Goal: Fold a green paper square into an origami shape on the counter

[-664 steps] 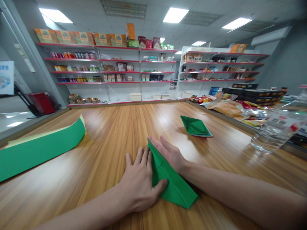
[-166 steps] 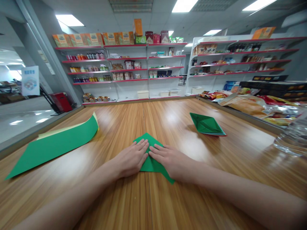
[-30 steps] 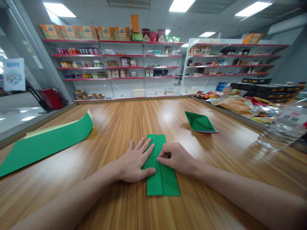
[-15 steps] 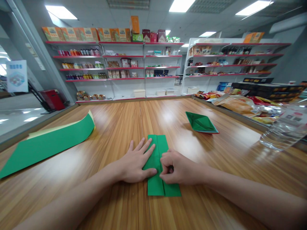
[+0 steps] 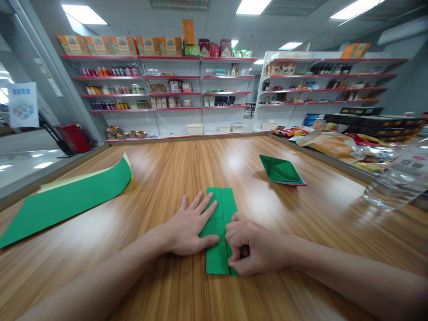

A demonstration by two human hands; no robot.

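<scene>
A strip of green paper (image 5: 216,256) lies on the wooden table in front of me, folded lengthwise so that a seam runs down it. My left hand (image 5: 189,227) rests flat on its left part, fingers spread and thumb pointing at the seam. On the right part, my right hand (image 5: 249,245) is closed, with curled fingertips and thumb at the flap's edge by the seam; it hides the lower right corner. A folded green paper piece (image 5: 282,170) with layered edges stands further off to the right. At the left lies a curled green sheet (image 5: 73,198) with a pale yellow underside.
A clear plastic bottle (image 5: 396,178) is at the right, near snack packets (image 5: 337,145) and stacked black boxes (image 5: 374,127) beyond the table's raised edge. Shelves (image 5: 174,107) of goods line the back. A red case (image 5: 72,137) stands on the floor at left.
My right hand has slid toward me along the paper's right part, its thumb now close to the near end. My left hand has stayed in place.
</scene>
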